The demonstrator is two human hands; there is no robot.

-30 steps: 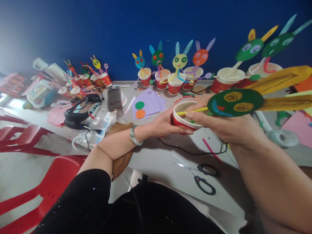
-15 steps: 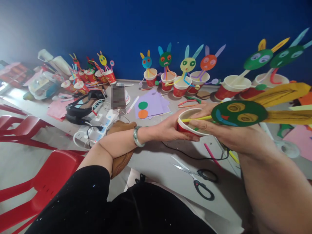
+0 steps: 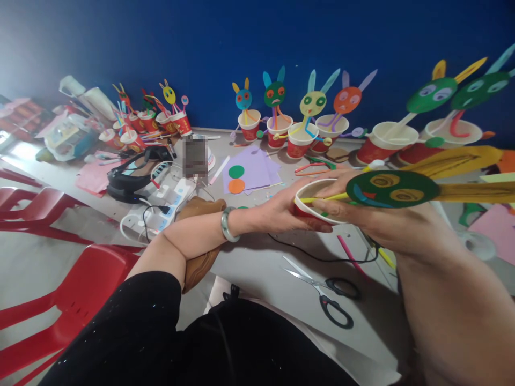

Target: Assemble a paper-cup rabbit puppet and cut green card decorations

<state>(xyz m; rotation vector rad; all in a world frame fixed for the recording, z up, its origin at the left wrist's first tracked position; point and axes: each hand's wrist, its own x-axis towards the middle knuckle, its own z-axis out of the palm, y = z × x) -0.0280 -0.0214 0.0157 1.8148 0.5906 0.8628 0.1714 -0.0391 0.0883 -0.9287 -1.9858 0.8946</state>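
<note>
Right in the head view, the paper cup (image 3: 311, 191) is tilted between both hands. Left of it, the left hand (image 3: 281, 213) wraps its fingers round the wall; the right hand (image 3: 374, 217) pinches the yellow strip (image 3: 337, 198) at the rim — green face (image 3: 390, 188) just right of the cup. Nearer the wearer than the cup — open scissors (image 3: 317, 283); beyond it, decorated cups (image 3: 298, 147).

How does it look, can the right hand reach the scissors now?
Probably yes, once free: nothing covers the scissors, but the right hand is busy at the cup with the yellow stem.
</note>
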